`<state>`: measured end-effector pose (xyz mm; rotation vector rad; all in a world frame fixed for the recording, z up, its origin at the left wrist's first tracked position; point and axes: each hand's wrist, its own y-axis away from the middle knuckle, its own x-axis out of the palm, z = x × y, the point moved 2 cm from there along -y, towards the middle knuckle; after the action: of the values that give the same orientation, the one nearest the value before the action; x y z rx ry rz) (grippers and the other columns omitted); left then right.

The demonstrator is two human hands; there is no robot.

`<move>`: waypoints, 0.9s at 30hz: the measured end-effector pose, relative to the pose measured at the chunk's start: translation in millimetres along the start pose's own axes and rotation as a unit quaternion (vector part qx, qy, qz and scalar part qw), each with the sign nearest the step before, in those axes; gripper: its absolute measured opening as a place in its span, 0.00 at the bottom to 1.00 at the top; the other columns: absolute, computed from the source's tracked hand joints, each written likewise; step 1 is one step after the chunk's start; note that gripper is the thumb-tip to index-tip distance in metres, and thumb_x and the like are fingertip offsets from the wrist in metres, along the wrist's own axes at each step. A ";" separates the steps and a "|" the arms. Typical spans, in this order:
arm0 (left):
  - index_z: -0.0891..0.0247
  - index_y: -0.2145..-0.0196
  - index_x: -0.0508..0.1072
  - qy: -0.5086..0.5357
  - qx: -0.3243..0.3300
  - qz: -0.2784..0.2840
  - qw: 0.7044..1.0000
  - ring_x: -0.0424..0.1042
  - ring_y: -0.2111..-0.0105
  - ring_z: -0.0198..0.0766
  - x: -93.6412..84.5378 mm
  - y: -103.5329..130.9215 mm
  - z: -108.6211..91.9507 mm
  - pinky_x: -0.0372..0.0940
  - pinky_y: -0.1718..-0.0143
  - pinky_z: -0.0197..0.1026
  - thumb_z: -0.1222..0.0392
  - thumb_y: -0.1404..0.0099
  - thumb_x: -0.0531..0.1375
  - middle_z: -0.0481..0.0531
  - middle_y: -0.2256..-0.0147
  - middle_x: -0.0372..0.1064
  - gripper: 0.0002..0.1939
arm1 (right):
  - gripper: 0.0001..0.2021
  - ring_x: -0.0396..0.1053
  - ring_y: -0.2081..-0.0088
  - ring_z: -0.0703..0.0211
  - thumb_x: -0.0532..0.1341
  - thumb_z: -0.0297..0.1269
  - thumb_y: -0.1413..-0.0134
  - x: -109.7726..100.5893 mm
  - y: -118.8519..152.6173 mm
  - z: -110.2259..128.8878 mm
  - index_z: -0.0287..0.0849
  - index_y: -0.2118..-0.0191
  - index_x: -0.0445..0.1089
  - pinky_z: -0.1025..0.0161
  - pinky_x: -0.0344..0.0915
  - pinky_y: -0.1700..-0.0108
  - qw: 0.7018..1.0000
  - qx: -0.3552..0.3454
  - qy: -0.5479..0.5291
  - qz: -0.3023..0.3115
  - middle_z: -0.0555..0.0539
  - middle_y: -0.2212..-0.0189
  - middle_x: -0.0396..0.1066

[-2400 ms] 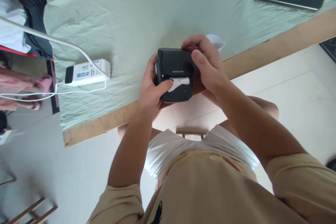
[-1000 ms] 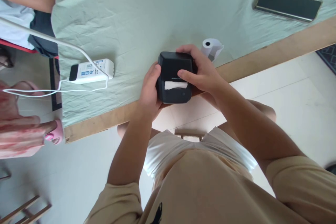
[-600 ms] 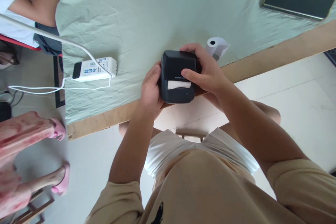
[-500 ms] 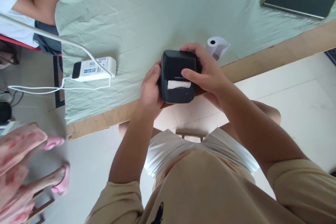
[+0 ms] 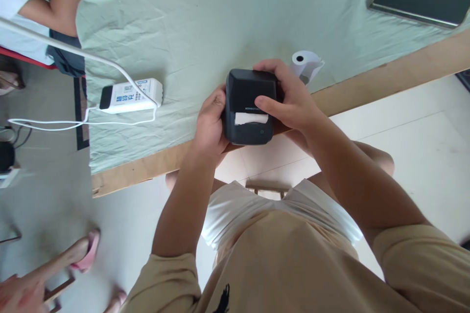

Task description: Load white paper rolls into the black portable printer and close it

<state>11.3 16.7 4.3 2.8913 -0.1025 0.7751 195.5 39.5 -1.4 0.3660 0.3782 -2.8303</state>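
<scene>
A small black printer (image 5: 251, 95) with a strip of white paper (image 5: 251, 118) showing at its slot is held at the table's near edge. My left hand (image 5: 212, 120) grips its left side. Wrapped round its right side is my right hand (image 5: 288, 93), the thumb lying on the top face and the fingers at the far right corner. The undersides of both hands are hidden. Just beyond my right hand stands a white paper roll (image 5: 307, 64) with a loose end.
The table has a pale green cloth (image 5: 191, 39) and a wooden edge (image 5: 389, 76). A white power bank (image 5: 134, 95) with a cable lies left, a dark phone (image 5: 420, 4) far right. A person's arm (image 5: 66, 5) is at upper left, and another person's leg (image 5: 62, 257) at lower left.
The person in pink at lower left has moved, with less of the clothing in view and a foot now near the bottom edge. My hands and the printer have hardly moved.
</scene>
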 end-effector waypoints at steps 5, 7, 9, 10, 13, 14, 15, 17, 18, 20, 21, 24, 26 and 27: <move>0.60 0.63 0.83 -0.011 0.000 -0.012 1.000 0.84 0.48 0.42 -0.1 -1.2 0.0 0.77 0.39 0.41 0.64 0.21 0.57 0.49 0.72 0.76 0.16 | 0.37 0.73 0.36 0.38 0.68 0.69 0.43 -0.4 -0.2 1.0 0.52 0.36 0.67 0.36 0.71 0.30 1.000 -0.015 0.000 0.001 0.42 0.37 0.75; 0.59 0.64 0.82 -0.012 0.008 -0.015 1.000 0.84 0.49 0.43 0.0 -1.8 0.0 0.77 0.40 0.41 0.64 0.22 0.58 0.49 0.72 0.76 0.15 | 0.37 0.73 0.37 0.39 0.68 0.69 0.42 -0.3 0.3 1.0 0.53 0.36 0.66 0.36 0.71 0.31 1.000 -0.016 0.004 0.003 0.42 0.37 0.75; 0.59 0.65 0.81 -0.018 0.017 -0.018 1.000 0.84 0.49 0.42 0.3 -2.1 0.1 0.77 0.42 0.39 0.63 0.22 0.58 0.49 0.72 0.75 0.15 | 0.36 0.74 0.38 0.39 0.68 0.67 0.42 0.0 1.2 0.7 0.55 0.35 0.65 0.37 0.73 0.33 1.000 -0.018 0.002 0.008 0.43 0.37 0.75; 0.59 0.66 0.81 -0.020 0.021 -0.020 0.999 0.83 0.49 0.42 0.5 -2.2 0.1 0.77 0.43 0.38 0.62 0.22 0.58 0.49 0.71 0.75 0.15 | 0.36 0.74 0.38 0.39 0.68 0.65 0.42 0.2 1.6 0.7 0.56 0.34 0.64 0.38 0.74 0.33 1.000 -0.021 0.002 0.010 0.43 0.37 0.74; 0.58 0.66 0.80 -0.015 0.036 -0.033 0.999 0.83 0.49 0.40 1.3 -2.4 0.3 0.76 0.45 0.35 0.62 0.21 0.56 0.50 0.70 0.75 0.17 | 0.36 0.71 0.34 0.38 0.70 0.60 0.44 0.1 2.4 2.7 0.58 0.33 0.64 0.37 0.73 0.32 0.999 -0.036 0.038 0.009 0.43 0.33 0.71; 0.59 0.67 0.80 -0.015 0.040 -0.039 0.998 0.82 0.48 0.40 1.6 -2.4 0.4 0.76 0.45 0.35 0.63 0.21 0.56 0.50 0.70 0.75 0.17 | 0.35 0.69 0.32 0.36 0.70 0.59 0.45 -0.5 2.7 4.4 0.58 0.34 0.65 0.36 0.71 0.31 0.997 -0.040 0.061 -0.001 0.43 0.33 0.70; 0.59 0.67 0.79 -0.016 0.042 -0.044 0.998 0.82 0.47 0.40 2.0 -2.4 0.4 0.76 0.45 0.34 0.63 0.21 0.55 0.50 0.69 0.76 0.17 | 0.34 0.67 0.30 0.35 0.71 0.57 0.45 -1.3 3.1 6.9 0.59 0.35 0.66 0.35 0.70 0.30 0.995 -0.043 0.086 -0.015 0.43 0.33 0.70; 0.58 0.67 0.78 -0.024 0.039 -0.048 0.998 0.81 0.44 0.42 2.9 -2.0 0.7 0.75 0.44 0.35 0.62 0.21 0.56 0.50 0.68 0.77 0.16 | 0.32 0.63 0.28 0.32 0.72 0.56 0.46 -3.5 4.3 13.8 0.60 0.38 0.68 0.32 0.69 0.30 0.988 -0.048 0.139 -0.050 0.42 0.35 0.69; 0.58 0.67 0.78 -0.027 0.035 -0.048 0.998 0.81 0.42 0.43 3.4 -1.8 0.8 0.75 0.43 0.35 0.62 0.22 0.56 0.50 0.68 0.77 0.16 | 0.30 0.62 0.29 0.31 0.73 0.56 0.46 -4.5 5.0 18.2 0.60 0.39 0.70 0.31 0.69 0.31 0.983 -0.048 0.163 -0.066 0.41 0.37 0.70; 0.57 0.66 0.78 -0.027 0.028 -0.045 0.998 0.79 0.38 0.44 4.1 -1.4 1.3 0.76 0.42 0.37 0.62 0.22 0.56 0.51 0.66 0.80 0.15 | 0.27 0.65 0.33 0.31 0.72 0.58 0.45 -5.8 6.3 27.9 0.58 0.43 0.72 0.32 0.70 0.34 0.974 -0.046 0.201 -0.097 0.40 0.43 0.71; 0.57 0.66 0.78 -0.022 0.027 -0.044 0.998 0.79 0.37 0.45 4.3 -1.3 1.4 0.76 0.41 0.39 0.62 0.22 0.56 0.51 0.65 0.81 0.14 | 0.25 0.69 0.38 0.32 0.72 0.59 0.44 -6.1 6.6 33.1 0.57 0.45 0.73 0.34 0.71 0.36 0.970 -0.047 0.210 -0.113 0.40 0.48 0.72; 0.58 0.63 0.80 -0.009 0.029 -0.040 0.999 0.77 0.34 0.47 4.8 -1.7 2.1 0.77 0.39 0.42 0.60 0.21 0.57 0.52 0.64 0.82 0.14 | 0.21 0.70 0.63 0.45 0.69 0.61 0.39 -6.6 5.8 48.2 0.51 0.50 0.75 0.42 0.73 0.50 0.963 -0.058 0.194 -0.176 0.49 0.70 0.63; 0.58 0.63 0.81 -0.007 0.026 -0.040 0.999 0.78 0.35 0.47 4.8 -2.2 2.8 0.77 0.39 0.43 0.60 0.22 0.58 0.51 0.66 0.82 0.13 | 0.17 0.64 0.72 0.50 0.65 0.58 0.34 -7.2 4.2 57.1 0.50 0.55 0.75 0.45 0.71 0.57 0.959 -0.064 0.181 -0.210 0.54 0.78 0.54; 0.58 0.63 0.82 -0.008 0.023 -0.042 0.999 0.78 0.35 0.46 4.6 -2.4 3.2 0.77 0.39 0.42 0.61 0.22 0.58 0.50 0.66 0.81 0.14 | 0.15 0.63 0.74 0.50 0.64 0.57 0.32 -7.5 3.2 60.5 0.52 0.57 0.74 0.46 0.72 0.58 0.959 -0.056 0.178 -0.213 0.54 0.79 0.54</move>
<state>17.1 18.4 3.6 2.9234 0.0345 0.7503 190.7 20.8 56.5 0.8699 0.7699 -3.1288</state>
